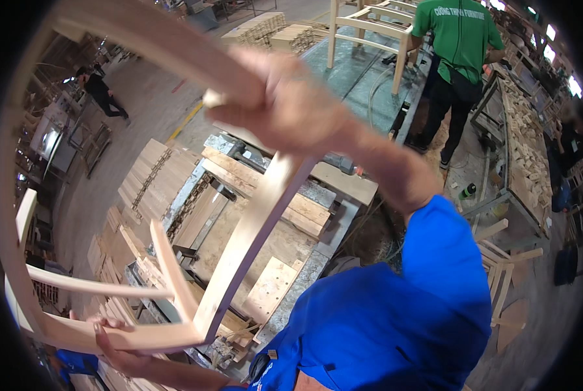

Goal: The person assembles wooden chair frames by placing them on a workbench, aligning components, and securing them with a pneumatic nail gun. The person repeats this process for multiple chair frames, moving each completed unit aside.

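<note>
A pale wooden chair frame (239, 260) is held up in front of me, tilted, filling the left half of the view. My right hand (291, 98), blurred by motion, is wrapped round one of its upper bars near a corner. Low on the left, my left hand (115, 339) grips the frame's bottom rail, fingers curling over its edge. Behind the frame stands a metal work stand (291, 309) bearing wooden blocks and clamps.
A grey table (347, 78) carries another chair frame (376, 29). Beside it stands a person in a green shirt (457, 39). Stacked boards (154, 176) lie at left. A bench of wood pieces (526, 150) is at right, chair parts (500, 274) below it. Another person (99, 91) is far left.
</note>
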Action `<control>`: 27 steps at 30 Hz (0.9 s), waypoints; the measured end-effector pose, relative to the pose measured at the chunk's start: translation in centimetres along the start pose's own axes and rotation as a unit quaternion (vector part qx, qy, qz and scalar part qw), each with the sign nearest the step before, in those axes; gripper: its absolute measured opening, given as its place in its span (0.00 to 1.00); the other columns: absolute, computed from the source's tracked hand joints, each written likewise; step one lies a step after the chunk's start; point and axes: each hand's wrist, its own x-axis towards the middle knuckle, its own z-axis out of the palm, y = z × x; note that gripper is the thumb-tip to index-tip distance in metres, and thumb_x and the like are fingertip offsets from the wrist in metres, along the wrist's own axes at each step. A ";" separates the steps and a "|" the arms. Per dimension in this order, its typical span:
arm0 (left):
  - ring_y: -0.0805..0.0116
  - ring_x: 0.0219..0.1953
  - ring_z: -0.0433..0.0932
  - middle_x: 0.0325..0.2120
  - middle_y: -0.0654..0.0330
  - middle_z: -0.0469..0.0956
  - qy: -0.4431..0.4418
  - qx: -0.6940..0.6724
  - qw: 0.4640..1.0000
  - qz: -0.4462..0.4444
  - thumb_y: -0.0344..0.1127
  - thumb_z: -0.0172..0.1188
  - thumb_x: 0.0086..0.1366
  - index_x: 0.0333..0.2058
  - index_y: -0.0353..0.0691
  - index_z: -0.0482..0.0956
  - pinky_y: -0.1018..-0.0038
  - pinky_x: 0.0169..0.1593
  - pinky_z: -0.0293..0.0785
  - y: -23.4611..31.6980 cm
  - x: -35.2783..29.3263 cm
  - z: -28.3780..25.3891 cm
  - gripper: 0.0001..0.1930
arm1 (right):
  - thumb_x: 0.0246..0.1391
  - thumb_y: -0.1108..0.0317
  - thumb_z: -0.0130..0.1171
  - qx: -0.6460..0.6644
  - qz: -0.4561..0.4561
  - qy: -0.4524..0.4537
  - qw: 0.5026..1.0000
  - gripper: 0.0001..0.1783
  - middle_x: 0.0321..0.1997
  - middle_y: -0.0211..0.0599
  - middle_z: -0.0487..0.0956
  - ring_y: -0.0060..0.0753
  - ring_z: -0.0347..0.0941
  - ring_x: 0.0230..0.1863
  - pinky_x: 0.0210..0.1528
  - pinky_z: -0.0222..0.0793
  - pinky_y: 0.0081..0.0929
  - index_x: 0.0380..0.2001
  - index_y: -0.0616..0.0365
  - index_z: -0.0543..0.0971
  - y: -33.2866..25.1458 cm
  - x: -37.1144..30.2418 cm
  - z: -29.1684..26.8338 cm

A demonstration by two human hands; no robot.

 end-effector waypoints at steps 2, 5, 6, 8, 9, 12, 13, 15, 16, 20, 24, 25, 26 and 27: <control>0.73 0.29 0.68 0.34 0.59 0.67 -0.039 -0.174 0.984 0.002 0.35 0.52 0.73 0.60 0.29 0.65 0.76 0.35 0.69 -0.2 -0.2 2.6 0.22 | 0.60 0.63 0.69 -0.046 -0.004 -0.009 0.999 0.12 0.29 0.36 0.82 0.26 0.80 0.25 0.26 0.75 0.31 0.42 0.58 0.81 -3.4 1.5 -3.9; 0.74 0.26 0.66 0.29 0.62 0.64 -0.164 -0.395 0.903 -0.038 0.35 0.55 0.70 0.51 0.33 0.69 0.75 0.32 0.68 -3.8 1.0 6.6 0.16 | 0.64 0.51 0.65 -0.127 -0.158 -0.078 0.976 0.27 0.34 0.40 0.79 0.33 0.78 0.29 0.34 0.76 0.33 0.51 0.66 0.76 -6.8 5.0 -12.2; 0.73 0.26 0.64 0.28 0.62 0.64 -0.158 -0.449 0.878 -0.049 0.35 0.57 0.68 0.47 0.33 0.71 0.75 0.31 0.66 -5.3 0.4 9.6 0.13 | 0.66 0.46 0.63 -0.214 -0.189 -0.056 0.957 0.32 0.35 0.41 0.78 0.34 0.77 0.30 0.36 0.77 0.34 0.52 0.68 0.74 -9.3 5.4 -14.6; 0.72 0.26 0.63 0.27 0.62 0.64 -0.149 -0.509 0.844 -0.073 0.35 0.60 0.64 0.40 0.32 0.73 0.74 0.31 0.64 -7.3 -1.0 15.5 0.12 | 0.67 0.47 0.61 -0.466 -0.201 0.201 0.838 0.26 0.30 0.34 0.76 0.26 0.74 0.25 0.27 0.73 0.28 0.46 0.63 0.76 -7.9 5.0 -14.2; 0.72 0.27 0.64 0.27 0.62 0.64 -0.142 -0.541 0.825 -0.075 0.35 0.60 0.63 0.39 0.32 0.74 0.73 0.31 0.64 -8.6 -1.9 18.7 0.12 | 0.68 0.49 0.61 -0.531 -0.184 0.286 0.776 0.23 0.29 0.32 0.76 0.24 0.74 0.24 0.26 0.73 0.26 0.45 0.62 0.76 -7.6 4.2 -14.6; 0.72 0.25 0.63 0.25 0.63 0.64 -0.133 -0.534 0.829 -0.098 0.33 0.59 0.63 0.37 0.33 0.74 0.73 0.31 0.63 -8.6 -3.5 25.2 0.09 | 0.66 0.61 0.65 -0.381 -0.103 0.358 0.846 0.20 0.34 0.37 0.82 0.26 0.81 0.32 0.36 0.80 0.27 0.54 0.63 0.77 1.4 -2.6 -17.7; 0.72 0.25 0.62 0.25 0.64 0.63 -0.146 -0.552 0.812 -0.121 0.33 0.58 0.63 0.36 0.33 0.74 0.73 0.31 0.63 -9.3 -4.0 28.1 0.08 | 0.66 0.62 0.66 -0.307 -0.102 0.335 0.885 0.24 0.40 0.39 0.81 0.27 0.80 0.38 0.43 0.79 0.29 0.58 0.64 0.73 4.3 -4.2 -18.2; 0.73 0.24 0.62 0.24 0.64 0.64 -0.161 -0.579 0.786 -0.147 0.32 0.57 0.65 0.36 0.34 0.75 0.73 0.30 0.63 -10.3 -5.4 34.6 0.07 | 0.65 0.63 0.68 -0.101 -0.112 0.244 0.958 0.38 0.55 0.43 0.76 0.28 0.76 0.54 0.60 0.72 0.35 0.69 0.65 0.61 9.5 -5.8 -17.4; 0.73 0.23 0.63 0.24 0.64 0.64 -0.172 -0.582 0.779 -0.158 0.32 0.56 0.67 0.36 0.35 0.76 0.74 0.29 0.64 -11.0 -5.8 37.6 0.06 | 0.65 0.62 0.68 0.043 -0.086 0.344 0.934 0.35 0.44 0.38 0.77 0.23 0.78 0.41 0.48 0.79 0.31 0.66 0.63 0.61 10.8 -5.5 -14.8; 0.73 0.25 0.63 0.22 0.67 0.65 -0.211 -0.584 0.756 -0.208 0.32 0.57 0.65 0.34 0.38 0.77 0.73 0.33 0.64 -13.2 -7.4 46.6 0.04 | 0.64 0.65 0.67 0.155 0.111 0.369 0.910 0.27 0.35 0.31 0.71 0.19 0.71 0.29 0.31 0.72 0.23 0.58 0.62 0.64 17.1 -4.6 -21.4; 0.73 0.24 0.64 0.21 0.67 0.67 -0.171 -0.493 0.814 -0.256 0.33 0.58 0.64 0.26 0.43 0.71 0.72 0.32 0.65 -14.8 -9.6 55.4 0.08 | 0.64 0.71 0.59 0.150 0.176 0.386 0.893 0.22 0.33 0.31 0.70 0.19 0.69 0.21 0.18 0.69 0.25 0.56 0.62 0.63 24.2 -4.7 -27.0; 0.73 0.24 0.63 0.21 0.67 0.66 -0.158 -0.472 0.822 -0.276 0.33 0.59 0.64 0.25 0.45 0.69 0.72 0.32 0.65 -15.7 -9.8 57.1 0.10 | 0.64 0.72 0.57 0.154 0.196 0.389 0.887 0.22 0.32 0.32 0.70 0.19 0.69 0.20 0.17 0.69 0.25 0.56 0.62 0.63 26.0 -4.9 -27.9; 0.73 0.23 0.62 0.20 0.67 0.64 -0.139 -0.446 0.834 -0.293 0.34 0.59 0.64 0.24 0.45 0.66 0.72 0.31 0.65 -15.0 -10.4 59.2 0.12 | 0.62 0.73 0.57 0.166 0.211 0.408 0.873 0.22 0.31 0.31 0.70 0.21 0.68 0.19 0.17 0.68 0.25 0.56 0.61 0.62 27.6 -4.9 -28.6; 0.73 0.22 0.62 0.20 0.66 0.64 -0.152 -0.432 0.832 -0.313 0.33 0.60 0.63 0.25 0.44 0.66 0.71 0.30 0.65 -16.8 -10.0 60.7 0.11 | 0.62 0.73 0.57 0.173 0.223 0.410 0.868 0.22 0.31 0.31 0.70 0.21 0.68 0.19 0.16 0.68 0.26 0.56 0.61 0.62 29.1 -5.1 -29.3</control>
